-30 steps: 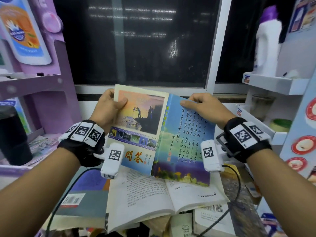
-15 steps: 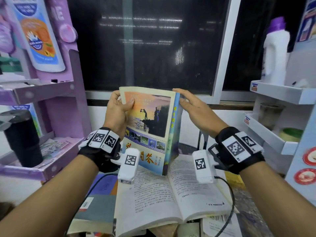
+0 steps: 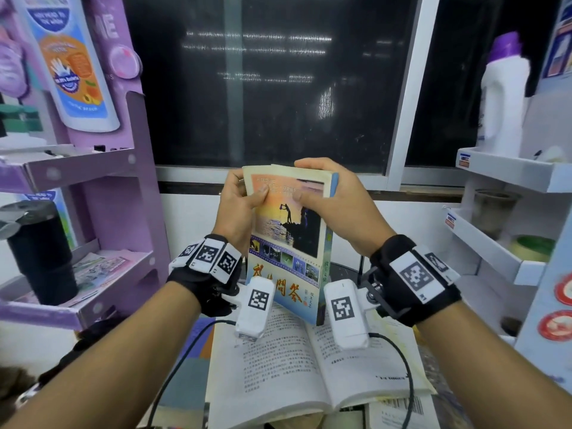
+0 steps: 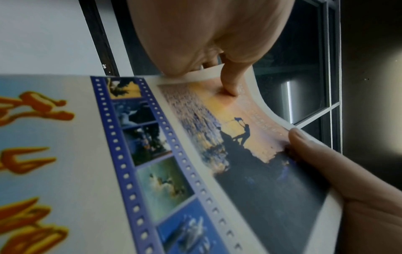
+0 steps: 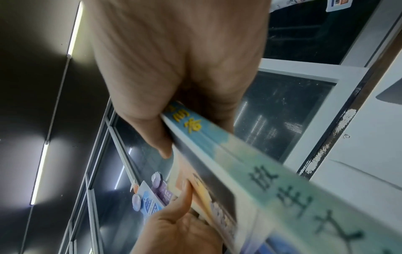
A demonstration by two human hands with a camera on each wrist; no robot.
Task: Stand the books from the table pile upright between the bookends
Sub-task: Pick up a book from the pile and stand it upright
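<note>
A closed paperback (image 3: pixel 286 258) with a sunset cover and orange title is held upright above the table pile. My left hand (image 3: pixel 244 198) grips its upper left edge, thumb (image 4: pixel 228 86) pressing the front cover (image 4: pixel 174 171). My right hand (image 3: pixel 323 188) pinches the top right corner, fingers over the top edge and thumb on the cover, beside the blue-green spine (image 5: pixel 239 165). Below lies an open book (image 3: pixel 278 370) on top of the pile, with a blue-grey book (image 3: pixel 179 391) under it. No bookends are plainly visible.
A purple shelf unit (image 3: pixel 93 168) stands at the left with a black tumbler (image 3: pixel 40 252) on its lower shelf. White shelves (image 3: pixel 510 173) at the right carry a white bottle (image 3: pixel 504 97) with a purple cap. A dark window (image 3: pixel 272 82) is straight ahead.
The paperback was spread open a second ago and is now closed. My right hand has moved from the back cover to the top right corner, thumb on the front.
</note>
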